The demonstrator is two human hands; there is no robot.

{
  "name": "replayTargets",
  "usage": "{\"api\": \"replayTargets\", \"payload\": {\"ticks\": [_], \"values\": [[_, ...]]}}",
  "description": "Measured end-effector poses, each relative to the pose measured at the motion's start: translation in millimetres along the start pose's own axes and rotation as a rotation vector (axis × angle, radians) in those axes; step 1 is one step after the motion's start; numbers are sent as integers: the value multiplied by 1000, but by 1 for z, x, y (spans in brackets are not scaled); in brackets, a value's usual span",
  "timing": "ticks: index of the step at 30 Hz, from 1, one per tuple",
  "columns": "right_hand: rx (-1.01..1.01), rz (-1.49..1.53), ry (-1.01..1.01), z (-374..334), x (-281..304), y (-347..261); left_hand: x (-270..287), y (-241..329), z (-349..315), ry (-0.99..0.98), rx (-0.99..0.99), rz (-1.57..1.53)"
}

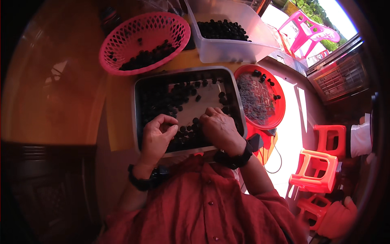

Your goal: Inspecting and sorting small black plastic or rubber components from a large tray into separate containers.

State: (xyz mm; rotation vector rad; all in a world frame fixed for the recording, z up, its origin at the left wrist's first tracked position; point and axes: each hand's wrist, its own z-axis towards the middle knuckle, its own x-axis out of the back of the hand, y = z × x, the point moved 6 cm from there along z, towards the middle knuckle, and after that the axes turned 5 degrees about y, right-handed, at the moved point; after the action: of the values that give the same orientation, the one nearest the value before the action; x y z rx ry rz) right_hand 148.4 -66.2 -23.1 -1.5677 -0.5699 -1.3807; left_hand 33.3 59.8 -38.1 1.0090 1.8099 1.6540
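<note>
A rectangular metal tray (190,153) lies before me, with many small black cylindrical pieces (162,99) heaped along its left side and scattered over its bottom. Over the tray's near left part, my left hand (157,134) is closed, thumb and forefinger brought together; what they hold, if anything, is too small to make out. My right hand (222,129) is at the tray's right, fingers bent down and closed beside some black pieces. Its fingertips are partly hidden, so their hold cannot be named. Both wrists wear black bands.
Beyond the tray stand a pink lattice basket (185,34) and a translucent plastic bin (239,53), both holding black pieces. A red round plate (280,112) at right carries thin grey scraps and black pieces. Red stools (313,179) and another person's hand (339,217) are farther right.
</note>
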Motion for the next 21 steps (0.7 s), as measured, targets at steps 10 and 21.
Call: {"api": "replayTargets", "payload": {"ticks": [10,21], "values": [[213,78,150,8,-7,-33,15,-24,8,-29,342,-821],[170,-42,7,11,-17,-30,19,-24,12,16,356,-1112]]}}
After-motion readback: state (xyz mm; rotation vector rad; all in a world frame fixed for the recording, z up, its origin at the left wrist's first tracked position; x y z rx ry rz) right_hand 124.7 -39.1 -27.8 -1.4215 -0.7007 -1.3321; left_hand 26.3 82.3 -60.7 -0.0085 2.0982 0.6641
